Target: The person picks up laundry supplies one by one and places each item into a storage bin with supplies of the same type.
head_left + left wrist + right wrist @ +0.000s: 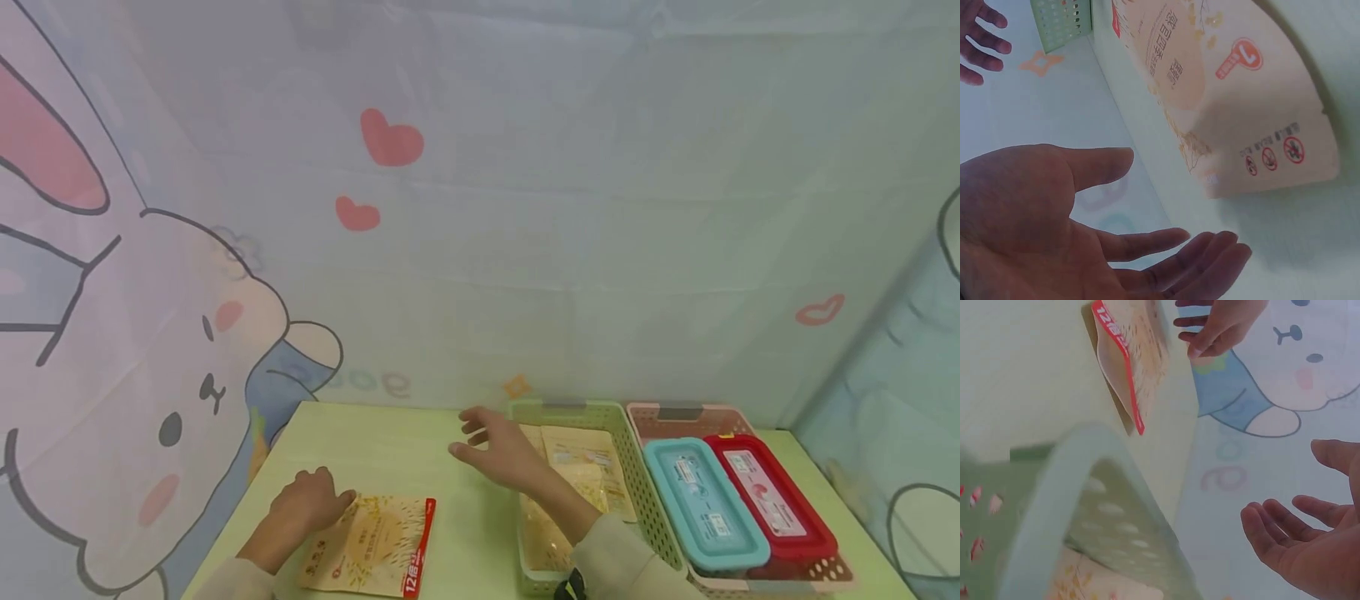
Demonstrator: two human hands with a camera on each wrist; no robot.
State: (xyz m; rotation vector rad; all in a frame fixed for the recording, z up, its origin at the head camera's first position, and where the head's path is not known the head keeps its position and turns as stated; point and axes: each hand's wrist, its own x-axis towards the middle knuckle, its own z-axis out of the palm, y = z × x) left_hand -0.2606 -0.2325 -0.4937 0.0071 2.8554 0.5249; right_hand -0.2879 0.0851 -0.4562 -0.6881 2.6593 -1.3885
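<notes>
A flat beige paper pouch with a red edge strip lies on the light green table at the left. My left hand hovers by the pouch's upper left corner; in the left wrist view its thumb and fingers are spread apart from the pouch and hold nothing. Over the far left rim of the green basket is my right hand, its fingers relaxed and holding nothing. More beige pouches lie inside that basket, partly hidden by my right forearm.
A pink basket stands at the right against the green one. It holds a teal-lidded box and a red-lidded box. Behind the table hangs a printed cloth with a rabbit and hearts.
</notes>
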